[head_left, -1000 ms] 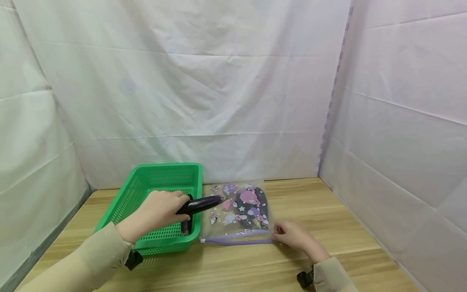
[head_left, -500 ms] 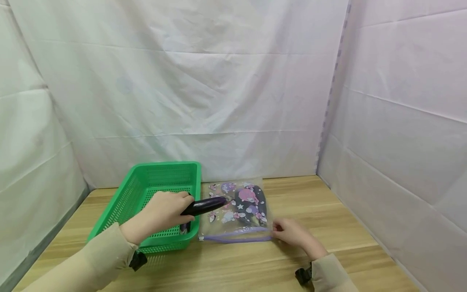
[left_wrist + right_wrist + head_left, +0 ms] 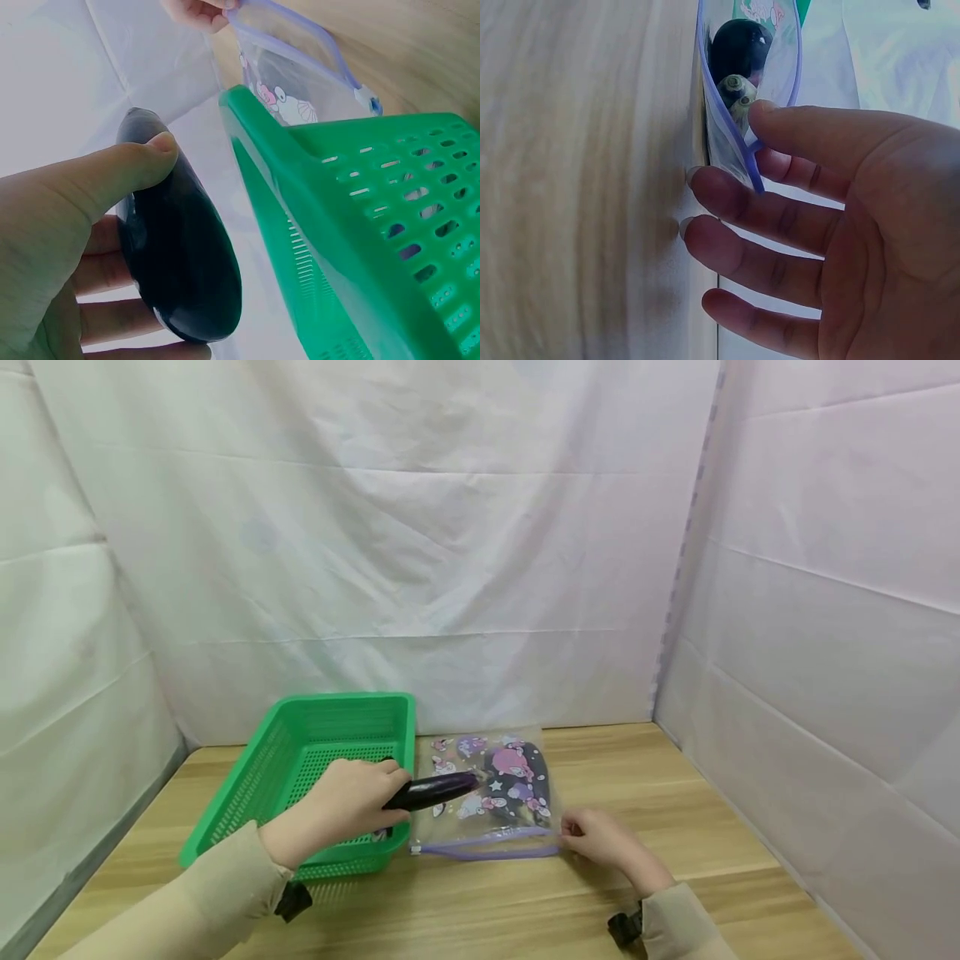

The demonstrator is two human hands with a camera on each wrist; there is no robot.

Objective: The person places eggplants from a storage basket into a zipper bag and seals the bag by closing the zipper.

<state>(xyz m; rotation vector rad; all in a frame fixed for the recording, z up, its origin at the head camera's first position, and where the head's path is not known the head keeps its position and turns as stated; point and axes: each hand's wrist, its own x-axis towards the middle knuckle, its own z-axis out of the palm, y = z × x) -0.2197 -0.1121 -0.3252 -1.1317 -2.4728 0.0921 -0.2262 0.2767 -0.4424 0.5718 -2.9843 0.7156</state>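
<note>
My left hand [image 3: 341,802] grips a dark purple eggplant [image 3: 435,791], thumb on one side and fingers on the other in the left wrist view. The eggplant points right, its stem end over the printed zip bag [image 3: 442,835]. My right hand [image 3: 600,842] pinches the right corner of the bag's purple zip edge, holding the mouth parted. Dark eggplants [image 3: 739,51] show inside the bag in the right wrist view. Below my left hand, part of another eggplant [image 3: 382,834] shows in the green basket [image 3: 412,727]; the hand hides the rest.
The basket stands left of the bag, its right wall beside the bag's left edge. A white slider [image 3: 416,850] sits at the left end of the zip. White curtains [image 3: 480,552] enclose the wooden table [image 3: 480,910] at the back and sides.
My left hand has carried the eggplant to the right and slightly toward me, farther over the bag. The right hand still pinches the bag's corner.
</note>
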